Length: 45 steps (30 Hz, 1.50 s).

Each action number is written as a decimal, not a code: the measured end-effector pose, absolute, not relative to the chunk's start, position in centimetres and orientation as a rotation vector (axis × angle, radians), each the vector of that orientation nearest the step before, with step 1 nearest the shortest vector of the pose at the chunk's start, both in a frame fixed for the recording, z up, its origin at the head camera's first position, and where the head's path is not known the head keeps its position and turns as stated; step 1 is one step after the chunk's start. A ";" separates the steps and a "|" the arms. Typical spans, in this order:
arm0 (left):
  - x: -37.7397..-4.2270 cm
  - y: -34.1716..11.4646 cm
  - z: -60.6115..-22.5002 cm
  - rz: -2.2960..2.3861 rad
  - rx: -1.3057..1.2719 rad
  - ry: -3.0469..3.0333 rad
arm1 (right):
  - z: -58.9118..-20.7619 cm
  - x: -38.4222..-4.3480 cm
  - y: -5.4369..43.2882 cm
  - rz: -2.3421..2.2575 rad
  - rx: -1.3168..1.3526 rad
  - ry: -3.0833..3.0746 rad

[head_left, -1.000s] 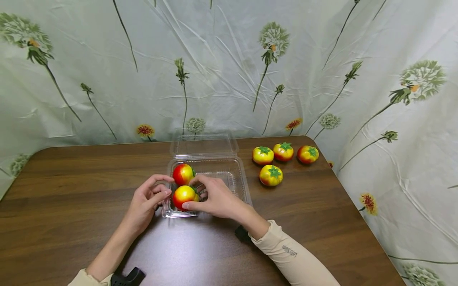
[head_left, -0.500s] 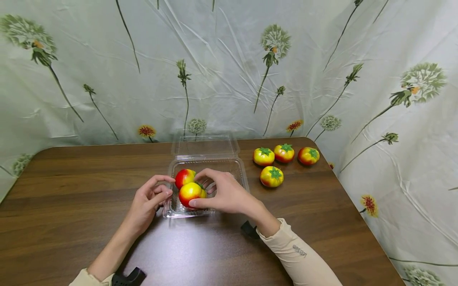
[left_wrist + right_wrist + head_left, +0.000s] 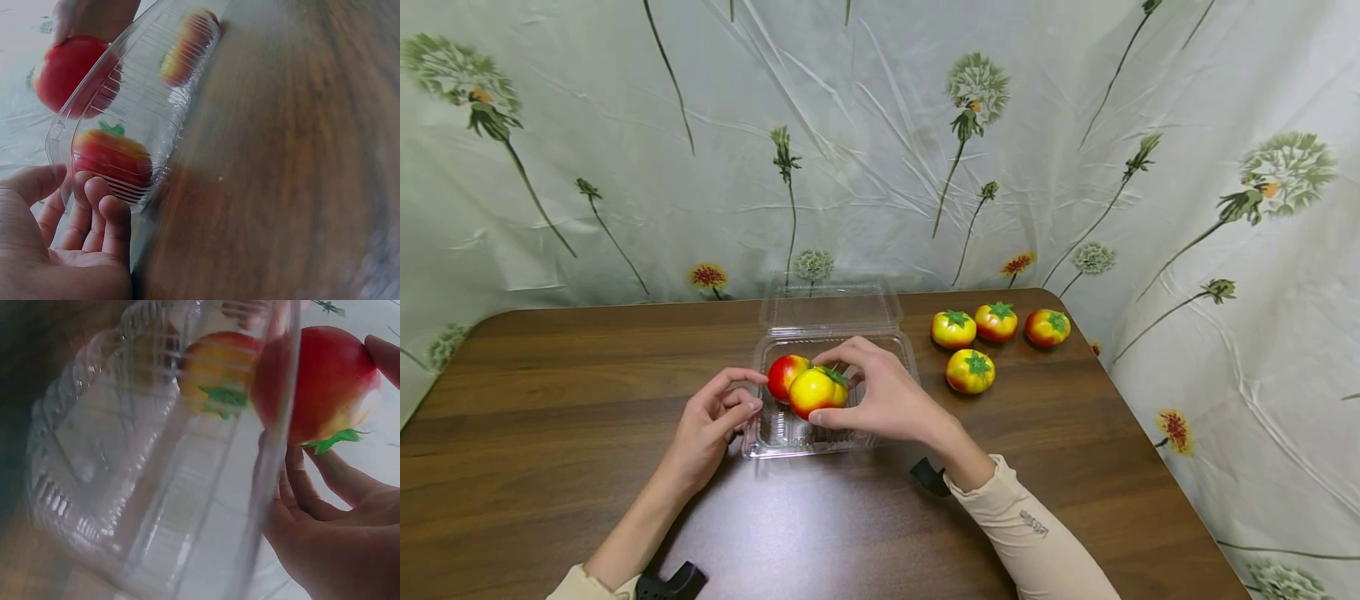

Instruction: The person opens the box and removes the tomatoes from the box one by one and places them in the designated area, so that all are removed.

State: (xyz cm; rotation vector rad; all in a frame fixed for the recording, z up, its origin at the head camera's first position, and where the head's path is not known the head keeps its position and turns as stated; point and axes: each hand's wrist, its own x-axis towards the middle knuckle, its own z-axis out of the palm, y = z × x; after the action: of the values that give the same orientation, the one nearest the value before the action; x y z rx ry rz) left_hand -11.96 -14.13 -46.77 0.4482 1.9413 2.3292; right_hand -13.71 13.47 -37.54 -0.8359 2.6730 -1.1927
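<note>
Nearest, low in the frame, the left hand (image 3: 703,429) rests at the left edge of a clear plastic clamshell (image 3: 778,452), its fingers loosely bent; whether thumb and index pinch the rim cannot be told. The right hand (image 3: 880,392) reaches in from the lower right, thumb in front, fingers behind, gripping a red-and-yellow tomato (image 3: 818,392) over the clamshell. The step in hand looks like positioning this fruit; the next move seems to call for gentle lowering beside the second tomato (image 3: 784,375), then releasing. Beyond, the lid (image 3: 831,307) lies folded back, and four more tomatoes (image 3: 970,375) sit right of centre.
</note>
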 end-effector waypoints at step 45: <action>-11.9 -14.0 -46.8 2.375 0.549 1.844 | -37.3 -14.7 15.6 -1.287 -0.590 2.827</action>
State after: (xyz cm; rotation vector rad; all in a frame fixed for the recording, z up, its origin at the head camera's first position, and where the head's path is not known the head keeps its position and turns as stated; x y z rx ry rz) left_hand -11.87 -14.01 -46.80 0.5489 1.8440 2.3750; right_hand -14.74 15.63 -37.33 -0.5898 2.8267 -1.2865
